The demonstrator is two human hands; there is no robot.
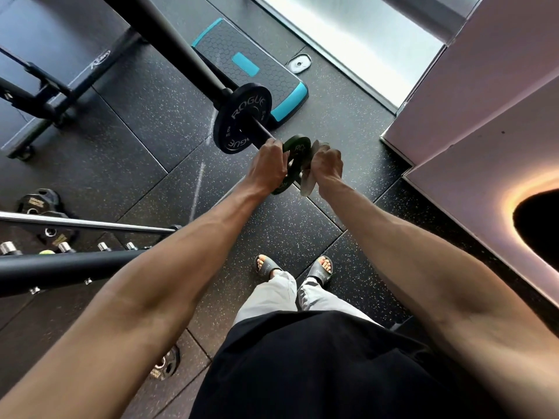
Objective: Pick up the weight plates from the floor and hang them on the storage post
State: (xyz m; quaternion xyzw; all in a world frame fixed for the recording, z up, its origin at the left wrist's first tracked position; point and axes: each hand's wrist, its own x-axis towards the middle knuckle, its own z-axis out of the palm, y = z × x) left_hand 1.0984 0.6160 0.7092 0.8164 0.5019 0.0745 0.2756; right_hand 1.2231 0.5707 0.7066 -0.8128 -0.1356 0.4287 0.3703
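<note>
Dark green, the small weight plate (295, 160) is gripped at its rim by both hands, the left hand (270, 164) and the right hand (326, 166) closed on opposite sides. It is held upright at the tip of the thin storage post (261, 130), just beside a larger black plate (242, 117) already hung there. A pale cloth (308, 182) is pinched under the right hand. A teal-edged step platform (251, 71) lies on the speckled rubber floor (151, 116) behind.

Matt black speckled rubber floor (145, 122). A matt black plate (242, 117) with raised lettering is seen on a smooth metal post (261, 128). A step platform (242, 68) is textured plastic.
</note>
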